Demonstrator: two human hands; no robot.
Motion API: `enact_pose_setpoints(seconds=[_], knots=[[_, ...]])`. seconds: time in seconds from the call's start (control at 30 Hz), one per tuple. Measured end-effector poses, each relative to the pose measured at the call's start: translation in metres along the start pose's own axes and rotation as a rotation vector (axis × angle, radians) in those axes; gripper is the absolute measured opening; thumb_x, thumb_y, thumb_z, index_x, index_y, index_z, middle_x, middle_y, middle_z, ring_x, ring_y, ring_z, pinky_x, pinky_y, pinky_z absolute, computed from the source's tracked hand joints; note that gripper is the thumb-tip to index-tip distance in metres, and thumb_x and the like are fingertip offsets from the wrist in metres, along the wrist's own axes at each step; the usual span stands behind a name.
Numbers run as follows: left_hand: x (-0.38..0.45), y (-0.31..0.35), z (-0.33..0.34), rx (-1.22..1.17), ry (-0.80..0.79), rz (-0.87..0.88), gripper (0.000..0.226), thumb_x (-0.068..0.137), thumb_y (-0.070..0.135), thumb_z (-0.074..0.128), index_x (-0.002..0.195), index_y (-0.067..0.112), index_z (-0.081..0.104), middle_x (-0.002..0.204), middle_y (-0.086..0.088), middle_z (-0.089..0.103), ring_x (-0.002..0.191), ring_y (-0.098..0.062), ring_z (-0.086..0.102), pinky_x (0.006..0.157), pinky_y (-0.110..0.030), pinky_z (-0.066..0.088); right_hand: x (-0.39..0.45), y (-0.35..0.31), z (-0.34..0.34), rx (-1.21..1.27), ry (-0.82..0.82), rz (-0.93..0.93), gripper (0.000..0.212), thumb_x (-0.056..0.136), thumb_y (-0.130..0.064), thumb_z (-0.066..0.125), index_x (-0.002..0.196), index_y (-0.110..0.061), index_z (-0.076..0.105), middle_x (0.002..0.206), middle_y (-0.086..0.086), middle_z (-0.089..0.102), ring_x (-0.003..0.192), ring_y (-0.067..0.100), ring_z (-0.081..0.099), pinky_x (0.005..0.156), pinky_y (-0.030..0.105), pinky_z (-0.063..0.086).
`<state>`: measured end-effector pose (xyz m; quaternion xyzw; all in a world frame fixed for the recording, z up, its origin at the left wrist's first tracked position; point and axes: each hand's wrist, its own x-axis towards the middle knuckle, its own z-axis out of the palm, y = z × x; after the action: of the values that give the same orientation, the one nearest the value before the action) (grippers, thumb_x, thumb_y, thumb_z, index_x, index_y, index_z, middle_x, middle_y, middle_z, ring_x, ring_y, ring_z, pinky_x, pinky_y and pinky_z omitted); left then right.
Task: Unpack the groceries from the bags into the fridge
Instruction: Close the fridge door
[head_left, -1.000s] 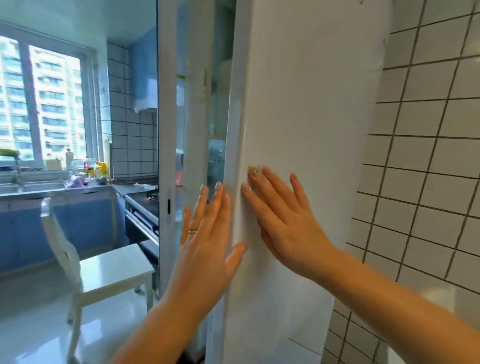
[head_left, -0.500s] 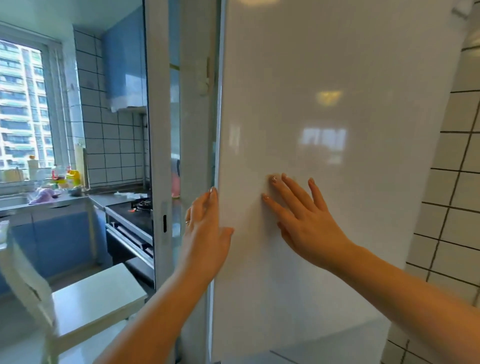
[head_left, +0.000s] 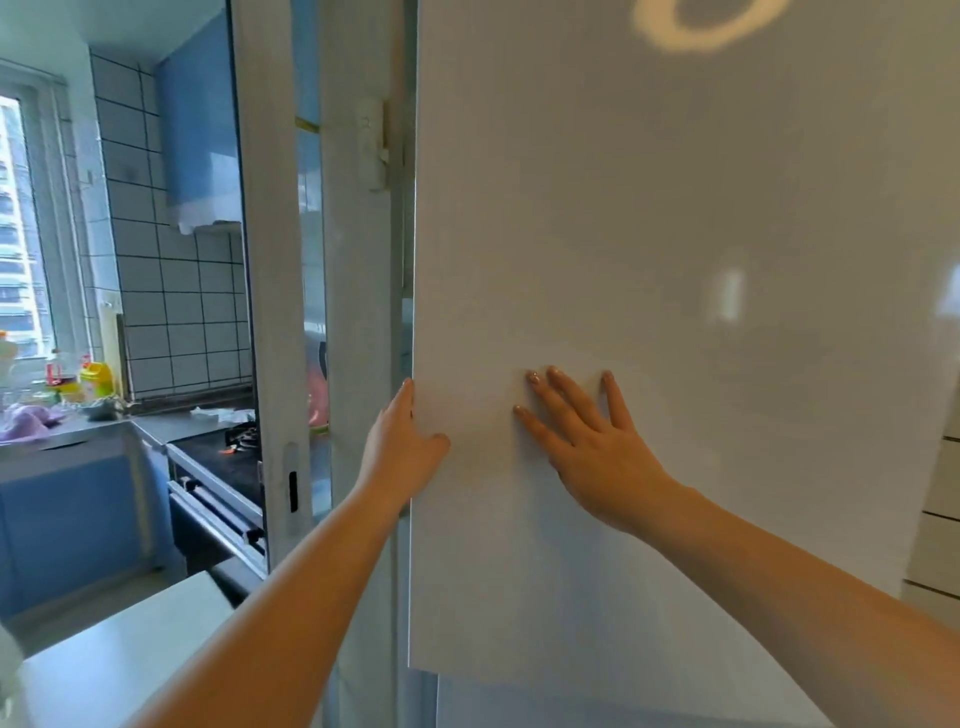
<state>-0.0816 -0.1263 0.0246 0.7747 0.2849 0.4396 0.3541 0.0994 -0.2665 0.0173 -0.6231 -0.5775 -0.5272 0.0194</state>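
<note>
The white fridge door (head_left: 675, 312) fills the right of the head view, with a narrow dark gap along its left edge. My right hand (head_left: 587, 447) lies flat on the door's front, fingers straight and spread. My left hand (head_left: 402, 447) rests at the door's left edge with straight fingers running up along the edge and the thumb on the front face. No grocery bags or groceries are in view.
A white sliding door frame (head_left: 270, 312) stands left of the fridge. Beyond it is a kitchen with a black stove (head_left: 218, 457), a counter with bottles (head_left: 88, 379) and blue cabinets (head_left: 67, 519). A white chair seat (head_left: 130, 639) is at lower left. A tiled wall (head_left: 940, 519) is at the right.
The fridge door has swung from nearly edge-on to facing me, with the gap at its left edge narrowing. Both hands stayed on it; the left slid onto the door's edge.
</note>
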Motion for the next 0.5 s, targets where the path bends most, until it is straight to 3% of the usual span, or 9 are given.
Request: enact_pose_setpoints(seconds=[0.1,0.2,0.33,0.43,0.5], knots=[[0.035,-0.002,0.014,-0.030,-0.029,-0.039,0.043,0.075,0.003,0.059,0.113,0.023,0.055,0.097,0.006,0.065,0.090,-0.015,0.063,0.074,-0.029,0.053,0.011,0.003,0.026,0.002,-0.031,0.028,0.073,0.072,-0.034,0.075,0.137,-0.013,0.047,0.150,0.014,0.032,0.138,0.033,0.028,0.103,0.069,0.024],[0.058,-0.010,0.028,-0.050,-0.049,-0.050,0.043,0.075,0.002,0.059,0.112,0.022,0.055,0.099,0.005,0.064,0.088,-0.013,0.062,0.076,-0.032,0.054,0.017,0.006,0.048,-0.013,-0.025,0.050,0.076,0.071,-0.037,0.075,0.136,-0.011,0.047,0.150,0.014,0.031,0.140,0.032,0.023,0.105,0.068,0.017],[0.079,-0.023,0.041,-0.059,-0.070,-0.023,0.041,0.077,0.003,0.058,0.109,0.027,0.052,0.093,0.014,0.061,0.080,0.000,0.057,0.060,-0.018,0.046,0.022,0.007,0.062,-0.052,-0.059,0.069,0.077,0.071,-0.038,0.074,0.137,-0.010,0.045,0.150,0.014,0.030,0.140,0.033,0.021,0.104,0.066,0.012],[0.095,-0.027,0.049,-0.037,-0.112,-0.003,0.040,0.077,0.006,0.058,0.113,0.022,0.050,0.098,0.005,0.061,0.086,-0.011,0.059,0.069,-0.031,0.054,0.026,0.011,0.070,-0.084,-0.083,0.086,0.081,0.066,-0.037,0.078,0.136,-0.009,0.047,0.149,0.016,0.033,0.141,0.033,0.016,0.105,0.065,0.007],[0.104,-0.029,0.054,-0.037,-0.150,0.010,0.043,0.076,0.007,0.058,0.116,0.019,0.048,0.103,-0.001,0.059,0.089,-0.016,0.059,0.074,-0.037,0.055,0.030,0.011,0.075,-0.099,-0.132,0.109,0.085,0.064,-0.037,0.080,0.136,-0.009,0.045,0.149,0.016,0.032,0.144,0.030,0.001,0.105,0.065,0.003]])
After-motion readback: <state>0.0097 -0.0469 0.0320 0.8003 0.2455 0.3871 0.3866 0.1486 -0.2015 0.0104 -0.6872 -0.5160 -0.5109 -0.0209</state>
